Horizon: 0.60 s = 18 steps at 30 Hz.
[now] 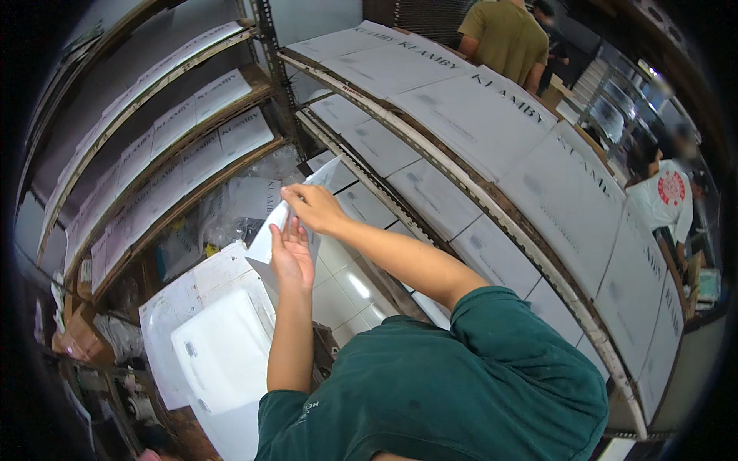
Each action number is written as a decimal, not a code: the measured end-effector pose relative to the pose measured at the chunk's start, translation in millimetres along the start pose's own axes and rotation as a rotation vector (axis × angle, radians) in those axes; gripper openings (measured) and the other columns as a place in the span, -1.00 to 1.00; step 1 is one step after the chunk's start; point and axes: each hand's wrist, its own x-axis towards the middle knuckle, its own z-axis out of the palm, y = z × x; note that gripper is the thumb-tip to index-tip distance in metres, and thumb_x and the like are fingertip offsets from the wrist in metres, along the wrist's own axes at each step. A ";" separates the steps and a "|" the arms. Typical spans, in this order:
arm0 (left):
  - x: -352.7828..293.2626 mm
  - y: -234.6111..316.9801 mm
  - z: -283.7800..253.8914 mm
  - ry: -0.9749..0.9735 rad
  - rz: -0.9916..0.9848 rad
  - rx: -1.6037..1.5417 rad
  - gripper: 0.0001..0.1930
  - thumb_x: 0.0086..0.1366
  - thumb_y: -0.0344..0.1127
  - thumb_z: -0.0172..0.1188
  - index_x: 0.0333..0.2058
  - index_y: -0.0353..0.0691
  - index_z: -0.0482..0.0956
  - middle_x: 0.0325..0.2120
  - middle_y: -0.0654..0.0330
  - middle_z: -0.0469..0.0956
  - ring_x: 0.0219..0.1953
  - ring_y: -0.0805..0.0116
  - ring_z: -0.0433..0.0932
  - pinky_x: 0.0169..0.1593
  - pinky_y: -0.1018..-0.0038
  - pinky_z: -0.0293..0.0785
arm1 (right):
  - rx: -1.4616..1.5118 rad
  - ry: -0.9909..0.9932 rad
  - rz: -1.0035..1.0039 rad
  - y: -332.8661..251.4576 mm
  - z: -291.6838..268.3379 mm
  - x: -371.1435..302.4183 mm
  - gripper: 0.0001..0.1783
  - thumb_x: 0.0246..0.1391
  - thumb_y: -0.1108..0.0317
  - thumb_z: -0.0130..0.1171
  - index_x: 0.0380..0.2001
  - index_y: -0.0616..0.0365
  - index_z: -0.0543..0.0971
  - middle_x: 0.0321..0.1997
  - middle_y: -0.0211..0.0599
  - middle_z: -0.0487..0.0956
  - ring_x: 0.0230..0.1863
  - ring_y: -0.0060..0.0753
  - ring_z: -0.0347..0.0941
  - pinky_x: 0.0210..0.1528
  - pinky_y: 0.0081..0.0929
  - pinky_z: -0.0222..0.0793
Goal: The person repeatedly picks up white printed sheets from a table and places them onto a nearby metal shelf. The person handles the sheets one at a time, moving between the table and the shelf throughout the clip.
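Observation:
In front of me, both hands hold a white folded sheet [265, 244], stiff like paper or thin card. It is tilted, with one pointed corner rising beyond my fingers. My right hand [317, 207] pinches its upper edge, fingertips bent over the fold. Lower down, my left hand [292, 257] has its palm turned up and its thumb and fingers against the sheet. Part of the sheet is hidden behind my hands. A flat white packet [223, 346] lies on a white-topped table [157, 338] beside my left forearm.
Metal-framed shelves at left [207, 123] and right [492, 192] carry rows of flat white printed packages [469, 115]. Clear plastic wrapping [223, 207] lies beyond the table. A person in an olive shirt [503, 38] stands behind the right shelf. A white bag with a red round print [663, 196] is farther right.

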 end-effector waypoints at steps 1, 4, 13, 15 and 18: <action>-6.2 -5.7 -3.4 0.018 -0.017 0.013 -0.60 0.31 -0.10 -0.18 -0.04 -0.31 0.26 -0.12 0.14 0.37 -0.14 0.41 0.37 -0.13 0.54 0.34 | 0.050 0.021 0.004 2.5 1.2 -3.9 -0.63 0.03 0.11 -0.07 -0.29 0.16 0.54 -0.42 -0.11 0.56 -0.35 -0.25 0.49 -0.30 -0.40 0.34; -28.4 -26.4 -4.8 0.048 -0.075 0.021 -0.57 0.30 -0.03 -0.18 -0.03 -0.26 0.25 -0.09 0.16 0.35 -0.16 0.39 0.38 -0.11 0.50 0.31 | 0.223 0.010 0.012 15.9 1.3 -5.6 -0.74 -0.08 0.35 -0.03 -0.35 0.23 0.56 -0.56 -0.24 0.55 -0.50 -0.49 0.45 -0.45 -0.53 0.31; -150.3 -35.1 -57.2 -0.108 -0.454 0.247 -0.49 0.25 0.00 -0.10 0.08 -0.17 0.19 -0.09 0.19 0.38 -0.14 0.43 0.38 -0.07 0.49 0.31 | 0.355 0.057 0.254 49.1 -17.8 4.4 -0.60 -0.26 0.59 -0.15 -0.24 0.09 0.40 -0.34 -0.33 0.36 -0.36 -0.46 0.28 -0.30 -0.53 0.24; -169.7 -34.0 -66.8 0.024 -0.371 0.236 -0.50 0.25 -0.01 -0.08 0.08 -0.16 0.19 -0.10 0.19 0.38 -0.13 0.44 0.38 -0.07 0.49 0.31 | 0.372 0.137 0.270 69.9 -26.4 7.5 -0.55 -0.22 0.56 -0.14 -0.13 0.12 0.33 -0.24 -0.29 0.34 -0.30 -0.43 0.29 -0.25 -0.49 0.27; -184.5 -33.5 -80.6 0.180 -0.203 0.211 -0.49 0.25 0.02 -0.12 0.06 -0.16 0.22 -0.10 0.17 0.35 -0.10 0.38 0.33 -0.03 0.44 0.26 | 0.497 0.249 0.369 152.9 -26.3 37.1 -0.44 -0.20 0.58 -0.13 0.00 0.13 0.19 -0.25 -0.24 0.33 -0.29 -0.41 0.32 -0.23 -0.45 0.32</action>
